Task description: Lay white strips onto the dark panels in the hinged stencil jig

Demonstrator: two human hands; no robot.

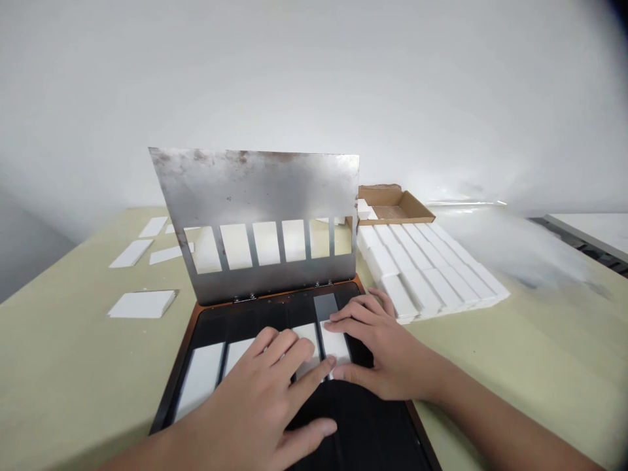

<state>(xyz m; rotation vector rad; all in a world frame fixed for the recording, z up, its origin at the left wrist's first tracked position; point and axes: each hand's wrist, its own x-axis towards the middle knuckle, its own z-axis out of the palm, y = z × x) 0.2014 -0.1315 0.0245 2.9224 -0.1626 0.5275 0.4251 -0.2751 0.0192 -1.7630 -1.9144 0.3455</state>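
Note:
Several white cards lie side by side in the recesses of a black tray with an orange-brown edge [373, 432]. My right hand [385, 347] spans the rightmost white card [335, 341], fingertips on its upper part and thumb at its lower edge. My left hand [267, 392] is over the middle cards with fingers stretched; its index fingertip touches the lower left of that same card. It partly hides the cards beneath. Further left, a white card [200, 376] lies uncovered in the tray. A metal frame with rectangular windows [260, 186] stands raised, hinged at the tray's far edge.
Neat rows of white card stacks [432, 268] lie to the right, with an open cardboard box [417, 208] behind. Loose white cards [142, 304] are scattered on the yellowish table [98, 366] at left. Clear plastic film [530, 255] lies at far right.

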